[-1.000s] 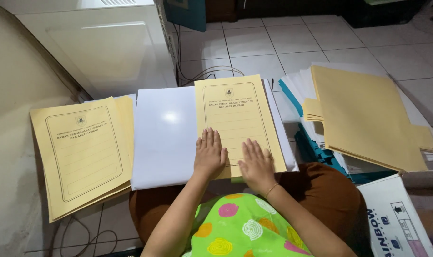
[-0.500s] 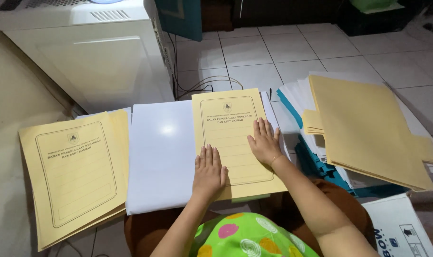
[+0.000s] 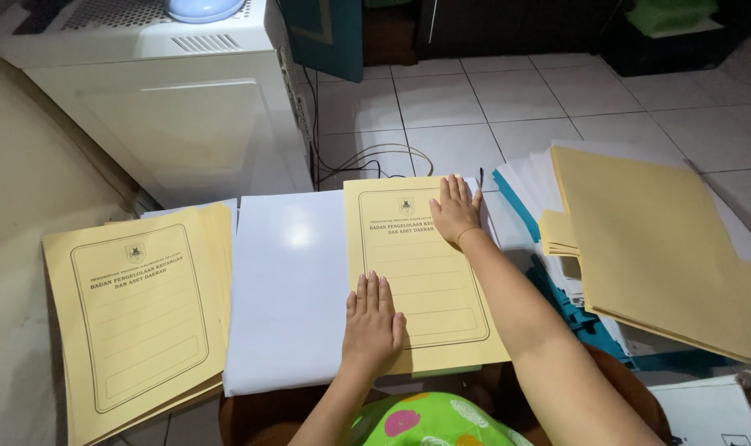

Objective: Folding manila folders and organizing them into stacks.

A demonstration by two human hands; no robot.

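A yellow paper folder (image 3: 417,248) with a printed frame lies flat over the right half of a large white sheet (image 3: 289,289) in front of me. My left hand (image 3: 373,320) presses flat on the folder's lower left part, fingers together. My right hand (image 3: 456,208) lies flat near the folder's top right corner, fingers slightly spread. Neither hand grips anything.
A stack of similar yellow folders (image 3: 140,310) lies at the left. At the right, blank yellow folders (image 3: 656,248) rest on white and teal papers (image 3: 520,198). A white appliance (image 3: 169,107) stands behind, with cables (image 3: 375,157) on the tiled floor.
My right hand has slid up the folder from its lower edge to its top right corner. My left hand has stayed low on the folder. The view has shifted lower.
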